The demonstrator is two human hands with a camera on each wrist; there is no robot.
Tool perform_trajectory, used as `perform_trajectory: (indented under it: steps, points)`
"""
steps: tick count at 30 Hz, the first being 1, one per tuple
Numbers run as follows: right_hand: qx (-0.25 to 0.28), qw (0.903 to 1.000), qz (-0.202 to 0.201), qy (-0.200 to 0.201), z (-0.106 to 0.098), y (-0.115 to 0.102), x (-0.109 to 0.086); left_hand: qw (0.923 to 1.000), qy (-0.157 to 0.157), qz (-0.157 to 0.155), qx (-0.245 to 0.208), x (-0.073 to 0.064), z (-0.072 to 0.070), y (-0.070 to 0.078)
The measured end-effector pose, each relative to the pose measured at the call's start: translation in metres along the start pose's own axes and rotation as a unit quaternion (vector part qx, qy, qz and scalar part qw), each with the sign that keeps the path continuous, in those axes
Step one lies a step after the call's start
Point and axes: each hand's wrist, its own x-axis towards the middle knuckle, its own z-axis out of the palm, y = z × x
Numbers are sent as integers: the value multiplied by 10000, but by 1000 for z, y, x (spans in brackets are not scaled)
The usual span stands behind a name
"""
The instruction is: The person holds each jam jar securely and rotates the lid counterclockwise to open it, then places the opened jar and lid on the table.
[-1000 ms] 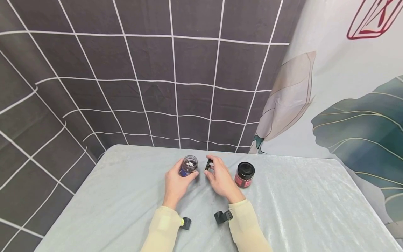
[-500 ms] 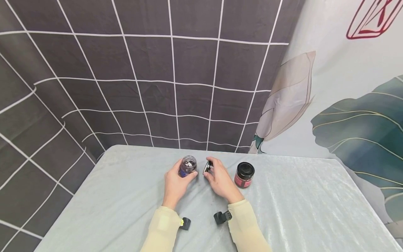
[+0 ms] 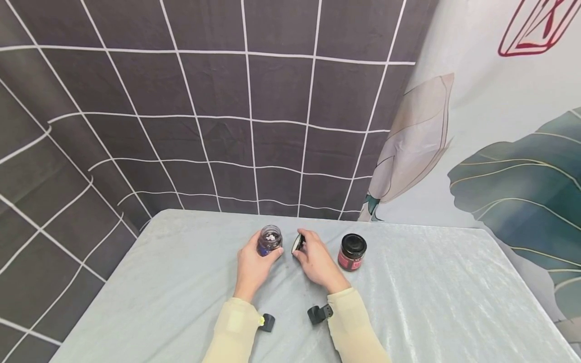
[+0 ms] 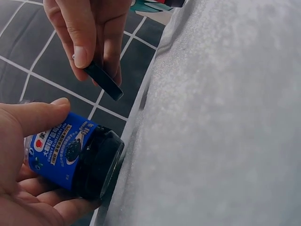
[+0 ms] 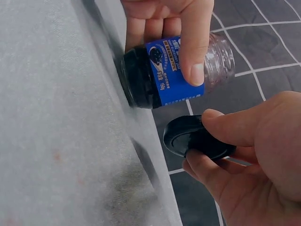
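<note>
Watching the uncapped blue-labelled jar [image 3: 270, 243] just below the head view's centre, I judge that tilting could spill it and a slack pinch drop the black lid [image 3: 297, 244]. The left hand [image 3: 253, 264], spread to the jar's width, grips it; the right hand [image 3: 320, 263] pinches the lid's edge.

jar [image 3: 270, 243] left | lid [image 3: 297, 244] between | second jar [image 3: 352, 252] right, on table [image 3: 436, 297]

Narrow gap between open jar [image 3: 270, 243] and lid [image 3: 297, 244]. Red-labelled jar [image 3: 351, 252] blocks path just right of right hand [image 3: 319, 262]; wide room left of left hand [image 3: 253, 266].
</note>
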Motion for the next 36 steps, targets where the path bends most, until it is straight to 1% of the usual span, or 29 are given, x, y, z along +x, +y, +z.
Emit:
perform_trajectory:
  steps: [4,8,22,36]
  points:
    - [-22,9999,121,-82,1,0,0,10000,-36,-64,-1,0,0,-1]
    - [-24,9997,196,-152,3,0,-1,10000,-55,-56,-23,0,0,-1]
    - [-96,9995,157,-266,5,1,0,9999,-103,-122,37,0,0,-3]
    - [-170,9988,229,-391,9,3,0,9999,-86,-80,74,0,1,-4]
